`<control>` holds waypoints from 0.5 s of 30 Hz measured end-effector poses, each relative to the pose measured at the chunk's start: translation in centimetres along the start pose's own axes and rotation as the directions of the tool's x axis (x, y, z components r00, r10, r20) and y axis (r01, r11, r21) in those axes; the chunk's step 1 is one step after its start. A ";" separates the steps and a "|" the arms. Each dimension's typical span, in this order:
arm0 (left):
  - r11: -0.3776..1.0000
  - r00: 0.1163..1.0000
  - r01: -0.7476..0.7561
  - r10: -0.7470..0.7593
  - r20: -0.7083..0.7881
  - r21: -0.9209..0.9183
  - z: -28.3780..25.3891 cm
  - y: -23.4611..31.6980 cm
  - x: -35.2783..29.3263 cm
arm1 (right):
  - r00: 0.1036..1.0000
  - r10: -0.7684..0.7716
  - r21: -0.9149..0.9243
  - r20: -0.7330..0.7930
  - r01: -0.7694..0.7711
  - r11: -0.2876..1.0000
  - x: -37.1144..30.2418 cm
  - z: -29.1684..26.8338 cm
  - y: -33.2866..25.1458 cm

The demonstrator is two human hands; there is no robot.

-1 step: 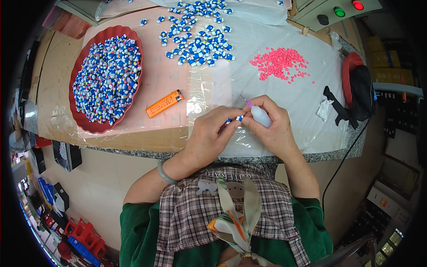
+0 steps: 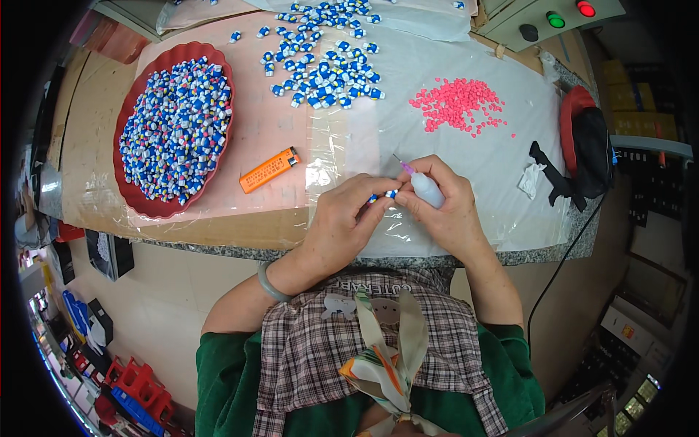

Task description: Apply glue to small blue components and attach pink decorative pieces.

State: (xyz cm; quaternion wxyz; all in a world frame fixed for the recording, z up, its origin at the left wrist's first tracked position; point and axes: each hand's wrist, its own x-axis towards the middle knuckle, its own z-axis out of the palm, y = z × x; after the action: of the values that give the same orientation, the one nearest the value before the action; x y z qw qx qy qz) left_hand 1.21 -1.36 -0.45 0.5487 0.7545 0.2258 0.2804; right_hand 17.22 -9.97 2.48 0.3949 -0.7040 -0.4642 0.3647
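Note:
My left hand (image 2: 339,217) is closed in a pinch on a small blue-and-white figurine (image 2: 391,194), partly covered by the fingers. Close against it, my right hand (image 2: 453,218) grips a small white squeeze bottle (image 2: 428,191) with a purple collar and a thin metal needle tip. That needle points up and to the left, away from the figurine. My right thumb and fingertips meet the left fingers around the little piece. Beyond the hands, many pink heart-like pieces (image 2: 455,105) lie loose on the white sheet. Several similar blue-and-white figurines (image 2: 328,76) are scattered at the far middle.
A red scalloped tray (image 2: 122,173) heaped with small figurines stands at the left. An orange lighter (image 2: 269,170) lies beside it. On the right are a crumpled white tissue (image 2: 531,180), a black strap (image 2: 557,173) and a black bag (image 2: 591,153). A control box (image 2: 542,22) stands far right.

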 end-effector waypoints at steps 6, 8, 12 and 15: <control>0.966 0.976 0.211 -0.198 0.092 -0.153 -0.7 -0.1 -0.2 | 0.989 -0.105 0.013 -0.107 0.107 0.994 0.5 0.2 1.1; 0.871 0.942 0.331 -0.288 0.170 -0.363 -1.0 0.0 0.0 | 0.999 0.017 0.149 -0.032 -0.012 0.989 0.3 -0.1 0.9; 0.305 0.852 0.485 -0.374 0.365 -0.820 -1.9 0.3 1.2 | 0.998 0.063 0.442 -0.003 -0.055 0.895 0.1 -0.4 0.8; 0.211 0.823 0.440 -0.484 0.298 -0.873 -2.3 0.9 2.4 | 0.995 0.079 0.429 -0.068 -0.043 0.903 0.0 -0.9 1.3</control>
State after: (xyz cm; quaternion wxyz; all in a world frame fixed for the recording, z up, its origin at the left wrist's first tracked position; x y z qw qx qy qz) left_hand 1.47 1.58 1.37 0.9233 0.2104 0.2552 0.1953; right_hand 18.49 -10.54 1.70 0.5467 -0.6295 -0.3340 0.4396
